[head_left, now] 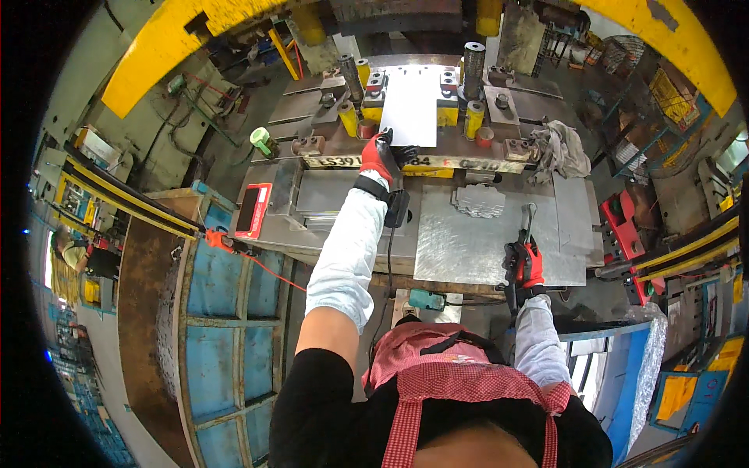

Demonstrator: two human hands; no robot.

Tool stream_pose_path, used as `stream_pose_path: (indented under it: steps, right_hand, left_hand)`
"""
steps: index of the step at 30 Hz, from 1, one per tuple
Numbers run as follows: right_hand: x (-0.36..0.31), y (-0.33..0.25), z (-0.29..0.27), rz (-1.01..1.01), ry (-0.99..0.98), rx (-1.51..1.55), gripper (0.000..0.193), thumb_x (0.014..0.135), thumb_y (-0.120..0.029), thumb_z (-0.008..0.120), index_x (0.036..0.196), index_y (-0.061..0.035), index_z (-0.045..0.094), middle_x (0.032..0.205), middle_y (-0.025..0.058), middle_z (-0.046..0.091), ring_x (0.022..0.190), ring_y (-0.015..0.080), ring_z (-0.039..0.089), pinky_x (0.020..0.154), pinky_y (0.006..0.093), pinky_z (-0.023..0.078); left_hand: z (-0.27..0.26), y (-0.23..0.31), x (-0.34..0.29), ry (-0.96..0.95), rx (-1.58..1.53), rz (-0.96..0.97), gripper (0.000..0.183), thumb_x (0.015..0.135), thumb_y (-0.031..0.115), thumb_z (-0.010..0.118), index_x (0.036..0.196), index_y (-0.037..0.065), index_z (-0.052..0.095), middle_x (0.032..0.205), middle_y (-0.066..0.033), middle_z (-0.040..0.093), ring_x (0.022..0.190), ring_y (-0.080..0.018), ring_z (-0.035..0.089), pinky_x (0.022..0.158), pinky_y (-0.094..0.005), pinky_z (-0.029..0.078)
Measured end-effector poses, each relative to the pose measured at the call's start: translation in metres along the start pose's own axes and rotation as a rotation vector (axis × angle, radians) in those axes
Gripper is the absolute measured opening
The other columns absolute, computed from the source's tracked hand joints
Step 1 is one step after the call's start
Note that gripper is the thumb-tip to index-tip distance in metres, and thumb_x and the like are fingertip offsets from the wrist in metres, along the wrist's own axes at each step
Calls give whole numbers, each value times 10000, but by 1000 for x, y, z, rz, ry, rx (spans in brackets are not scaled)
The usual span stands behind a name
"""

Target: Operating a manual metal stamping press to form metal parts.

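My left hand (pixel 380 161), in a red and black glove, is closed at the near left corner of a pale flat metal sheet (pixel 409 109). The sheet lies on the press die (pixel 460 162), running away from me between its posts. A black box (pixel 398 209) with a cable sits at my left wrist. My right hand (pixel 526 265), gloved alike, is over a bare steel plate (pixel 452 253), closed around a thin metal tool with a hooked end (pixel 530 217). Flat, irregularly cut metal pieces (pixel 480 200) lie on the plate, left of the tool.
Stacked metal sheets (pixel 331 195) lie left of the plate, beside a red-framed dark panel (pixel 253 210). A green cup (pixel 262 140) stands far left. Grey rags (pixel 560 150) hang at the die's right. Yellow-black bars (pixel 129 195) and a red rack (pixel 622 226) flank the bench.
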State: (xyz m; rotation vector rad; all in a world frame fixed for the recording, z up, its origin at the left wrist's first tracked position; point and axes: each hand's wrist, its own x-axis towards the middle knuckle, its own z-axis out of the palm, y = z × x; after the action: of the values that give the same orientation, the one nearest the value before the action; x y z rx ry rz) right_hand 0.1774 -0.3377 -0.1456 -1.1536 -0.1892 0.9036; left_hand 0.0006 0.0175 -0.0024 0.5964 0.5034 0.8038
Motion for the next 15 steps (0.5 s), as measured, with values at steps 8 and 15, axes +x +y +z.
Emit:
stream_pose_path:
  steps: [8,15]
  right_hand:
    - [-8,-5,11,4,7,-36,121,805,-158,535,874,-77,479,619,55,519,448,154,473,397,299,406]
    - [-9,-3,18,-12,20,81,111,813,-149,517,895,-93,467,578,39,464,416,135,426,375,278,366]
  left_hand:
    - [-12,0,2,-141,25,50,370,837,325,474,1059,30,502,967,-150,586,780,-308,603,672,-419,529]
    - [-37,-6,20,-109,-24,-18,326,842,313,435,1052,64,424,973,-204,555,812,-446,563,697,-449,512]
